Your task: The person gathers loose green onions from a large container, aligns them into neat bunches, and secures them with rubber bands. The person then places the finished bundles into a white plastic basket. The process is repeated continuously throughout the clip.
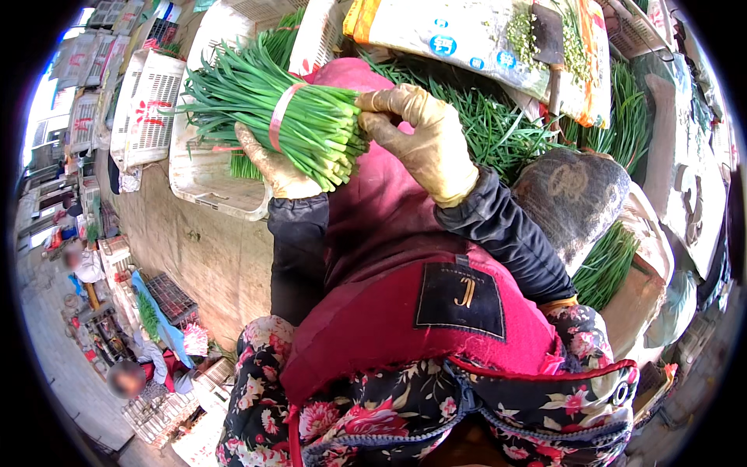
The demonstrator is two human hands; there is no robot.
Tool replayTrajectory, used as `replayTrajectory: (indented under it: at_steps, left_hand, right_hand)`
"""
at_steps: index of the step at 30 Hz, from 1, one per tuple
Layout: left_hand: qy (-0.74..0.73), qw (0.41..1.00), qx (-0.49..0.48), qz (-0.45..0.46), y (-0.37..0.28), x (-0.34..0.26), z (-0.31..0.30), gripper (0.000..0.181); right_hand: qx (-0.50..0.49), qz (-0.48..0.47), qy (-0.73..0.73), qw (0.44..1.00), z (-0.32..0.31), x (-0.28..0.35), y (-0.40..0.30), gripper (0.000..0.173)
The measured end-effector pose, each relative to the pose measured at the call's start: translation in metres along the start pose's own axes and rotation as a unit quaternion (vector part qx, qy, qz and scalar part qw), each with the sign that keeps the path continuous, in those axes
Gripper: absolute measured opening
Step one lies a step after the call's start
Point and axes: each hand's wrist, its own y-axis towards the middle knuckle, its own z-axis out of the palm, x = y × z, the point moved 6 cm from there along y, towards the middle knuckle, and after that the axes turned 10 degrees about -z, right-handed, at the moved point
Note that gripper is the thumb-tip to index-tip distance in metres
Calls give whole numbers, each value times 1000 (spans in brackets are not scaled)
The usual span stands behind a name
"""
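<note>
A thick bundle of green garlic chives (245, 93), bound by a pink band (281, 117), lies slanted above my lap. My left hand (280, 166), in a soiled pale glove, supports it from below and from the near side. The pale cut ends (344, 146) face right. My right hand (429, 137), gloved the same way, has thumb and index finger pinched against the upper cut ends; any single stem between them is too small to make out. Loose chives (496, 128) spread beyond my right hand. A cleaver (547, 35) lies on a printed sack (402, 29) among pale trimmings.
A white plastic crate (213, 190) with more chives stands ahead on the left. Another white crate (154, 111) is beyond it. On my right are a worn dark cushion-like pad (575, 198) and more chives (607, 268). Other people (163, 368) are at far left.
</note>
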Motion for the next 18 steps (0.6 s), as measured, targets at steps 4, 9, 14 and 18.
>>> replayTrajectory:
  at_steps: [4,9,14,18]
  left_hand:
    - [38,999,-6,38,2,-2,-1,69]
    - [-3,999,22,-23,3,5,-4,68]
    - [27,1000,6,-7,-2,7,1,71]
    - [17,998,29,-55,-8,13,5,71]
  right_hand:
    - [-11,86,82,993,-1,-7,-14,27]
    - [-27,119,105,987,-2,-9,-16,22]
    - [-33,144,154,977,0,-18,-22,17]
    - [-9,86,77,993,-5,-10,-17,17]
